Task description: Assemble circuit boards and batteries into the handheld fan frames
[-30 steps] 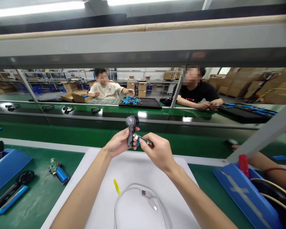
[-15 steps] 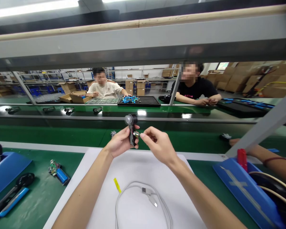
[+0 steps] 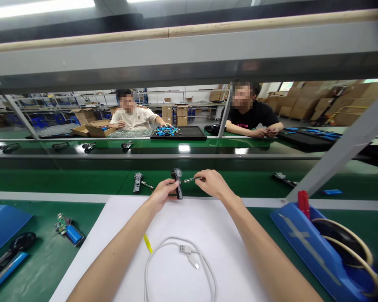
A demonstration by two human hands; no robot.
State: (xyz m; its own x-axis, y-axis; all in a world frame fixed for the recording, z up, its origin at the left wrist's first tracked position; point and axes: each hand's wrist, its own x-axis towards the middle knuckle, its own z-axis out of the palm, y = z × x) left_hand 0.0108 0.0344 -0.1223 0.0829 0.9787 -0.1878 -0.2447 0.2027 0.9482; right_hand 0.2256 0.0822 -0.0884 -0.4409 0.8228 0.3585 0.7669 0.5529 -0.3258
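My left hand point(image 3: 164, 193) is closed round the handle of a small dark handheld fan body point(image 3: 179, 191), whose round head with a clear centre points up. Between its pinched fingers, my right hand point(image 3: 212, 183) grips a small circuit board point(image 3: 190, 180) just right of the handle. Whether wires join the board to the fan body is too small to tell. Behind my left hand lies a grey fan housing point(image 3: 137, 183) with a small board beside it. Below my hands a white sheet point(image 3: 126, 251) bears a coiled white USB cable point(image 3: 184, 239).
A blue holder point(image 3: 305, 247) with red-handled tool stands at right, another blue holder point(image 3: 6, 224) at left. A board with blue battery point(image 3: 72, 235) and a black fan point(image 3: 19, 247) lie left. Two co-workers sit across the bench beyond a slanted grey post point(image 3: 340, 147).
The fan body has turned in my left hand and sits a little lower. My right hand has drawn the circuit board slightly away to the right. The view has shifted a little.
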